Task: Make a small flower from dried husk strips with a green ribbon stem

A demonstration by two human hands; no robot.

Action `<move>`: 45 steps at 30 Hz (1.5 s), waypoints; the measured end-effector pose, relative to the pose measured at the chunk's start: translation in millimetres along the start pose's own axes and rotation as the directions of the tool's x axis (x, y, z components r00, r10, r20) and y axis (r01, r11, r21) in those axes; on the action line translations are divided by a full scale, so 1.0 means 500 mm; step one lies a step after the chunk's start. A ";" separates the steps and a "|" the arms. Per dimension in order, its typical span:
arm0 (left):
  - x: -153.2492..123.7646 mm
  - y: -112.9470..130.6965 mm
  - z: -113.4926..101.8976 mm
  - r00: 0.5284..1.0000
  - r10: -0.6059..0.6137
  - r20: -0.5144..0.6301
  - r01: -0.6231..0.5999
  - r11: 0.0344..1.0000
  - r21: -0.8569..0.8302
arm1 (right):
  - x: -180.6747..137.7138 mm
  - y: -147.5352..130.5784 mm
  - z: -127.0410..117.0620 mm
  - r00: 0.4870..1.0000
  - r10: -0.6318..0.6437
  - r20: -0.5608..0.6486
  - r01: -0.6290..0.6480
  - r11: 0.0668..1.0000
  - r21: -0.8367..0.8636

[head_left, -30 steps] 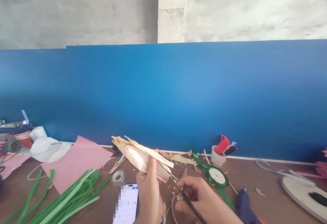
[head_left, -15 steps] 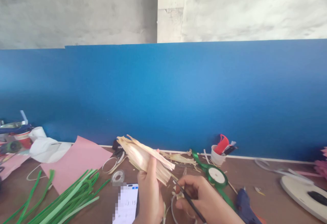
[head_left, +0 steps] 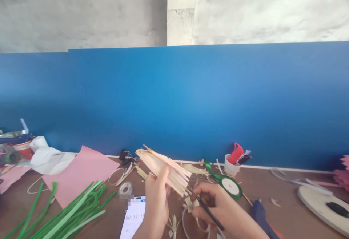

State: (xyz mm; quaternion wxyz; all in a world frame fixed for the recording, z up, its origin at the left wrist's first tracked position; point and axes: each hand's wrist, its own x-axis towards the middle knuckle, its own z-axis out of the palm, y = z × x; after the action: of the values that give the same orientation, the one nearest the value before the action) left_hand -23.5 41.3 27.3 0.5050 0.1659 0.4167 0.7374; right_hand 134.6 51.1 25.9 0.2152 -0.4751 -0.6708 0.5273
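My left hand [head_left: 158, 199] is closed around a bundle of pale dried corn husks [head_left: 155, 160], thumb on top. The bundle slants from upper left down to the right, its lower end split into strips. My right hand [head_left: 211, 202] is closed on a slender black tool [head_left: 205, 210], whose thin tip points up and left at the husks' lower end. Its exact kind is not clear. Below the hands lie husk scraps [head_left: 173, 225] and a loop of pale strip [head_left: 185, 222]. A phone [head_left: 133, 213] showing a timer lies beside my left wrist.
Green pipe cleaners [head_left: 73, 210] and pink paper [head_left: 84, 170] lie left, near a tape roll [head_left: 125, 188]. A green ribbon spool [head_left: 231, 186], a white cup [head_left: 230, 166] of tools, a blue glue gun [head_left: 260, 217] and a white oval base [head_left: 324, 210] stand right. A blue partition [head_left: 174, 100] rises behind.
My left hand has brought the husks slightly to the right, nearer the tool's tip. My right hand has shifted slightly right. Husk scraps below the hands now show more fully.
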 end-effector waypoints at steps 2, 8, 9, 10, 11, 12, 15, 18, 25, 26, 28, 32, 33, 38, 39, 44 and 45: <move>-0.002 0.000 0.001 1.000 -0.007 0.008 0.007 1.000 -0.006 | 0.004 0.005 0.002 1.000 -0.018 -0.007 0.018 1.000 0.017; -0.005 -0.001 0.003 0.999 0.035 -0.018 -0.034 0.999 0.028 | 0.011 0.017 0.003 1.000 -0.021 0.022 0.019 0.998 0.068; -0.005 -0.002 0.003 1.000 0.024 -0.007 -0.023 0.999 0.036 | 0.011 0.016 0.004 1.000 -0.021 0.021 0.019 0.997 0.080; -0.005 -0.005 0.003 1.000 0.007 0.013 -0.008 0.999 0.045 | 0.011 0.015 0.004 0.999 -0.027 0.022 0.024 0.995 0.096; -0.005 -0.008 0.003 0.999 -0.009 0.036 0.007 0.999 0.053 | 0.011 0.013 0.005 0.999 -0.038 0.026 0.035 0.993 0.112; -0.006 -0.010 0.003 0.998 -0.022 0.060 0.018 0.998 0.062 | 0.011 0.011 0.006 0.998 -0.050 0.032 0.045 0.991 0.128; -0.007 -0.015 0.003 0.994 -0.042 0.096 0.034 0.996 0.079 | 0.012 0.009 0.009 0.996 -0.073 0.044 0.065 0.986 0.155; -0.007 -0.017 0.001 0.994 -0.052 0.097 0.044 0.995 0.086 | 0.015 0.011 0.012 0.994 -0.101 0.044 0.091 0.979 0.183; -0.003 -0.017 -0.003 0.994 -0.064 0.084 0.054 0.992 0.115 | 0.013 0.010 0.009 0.994 -0.105 0.044 0.096 0.981 0.170; -0.003 -0.017 -0.002 0.995 -0.065 0.078 0.056 0.992 0.117 | 0.013 0.010 0.008 0.993 -0.106 0.044 0.098 0.983 0.158; -0.004 -0.017 -0.001 0.995 -0.064 0.079 0.055 0.992 0.115 | 0.013 0.013 0.007 0.993 -0.112 0.040 0.104 0.983 0.152; -0.005 -0.012 0.003 0.995 -0.051 0.087 0.043 0.994 0.096 | 0.018 0.022 0.009 0.994 -0.105 0.020 0.099 0.976 0.192; -0.005 -0.010 0.003 0.996 -0.052 0.079 0.045 0.994 0.098 | 0.019 0.022 0.009 0.995 -0.099 0.020 0.093 0.976 0.196; -0.002 -0.003 0.002 0.997 -0.044 0.057 0.038 0.993 0.108 | 0.017 0.019 0.005 0.995 -0.088 0.043 0.079 0.979 0.188; -0.002 -0.002 0.002 0.998 -0.040 0.052 0.034 0.993 0.114 | 0.017 0.018 0.004 0.995 -0.087 0.038 0.079 0.980 0.182; -0.007 -0.006 0.002 0.995 -0.061 0.074 0.053 0.992 0.112 | 0.022 0.031 0.006 0.990 -0.127 0.057 0.112 0.971 0.213; -0.009 -0.008 0.003 0.995 -0.067 0.079 0.058 0.992 0.110 | 0.024 0.034 0.007 0.988 -0.143 0.062 0.125 0.966 0.226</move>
State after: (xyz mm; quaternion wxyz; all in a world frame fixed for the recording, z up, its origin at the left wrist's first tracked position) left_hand -18.4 38.8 25.9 0.5350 0.2101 0.4396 0.6902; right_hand 133.4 59.7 6.5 0.2757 -0.3807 -0.6462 0.6012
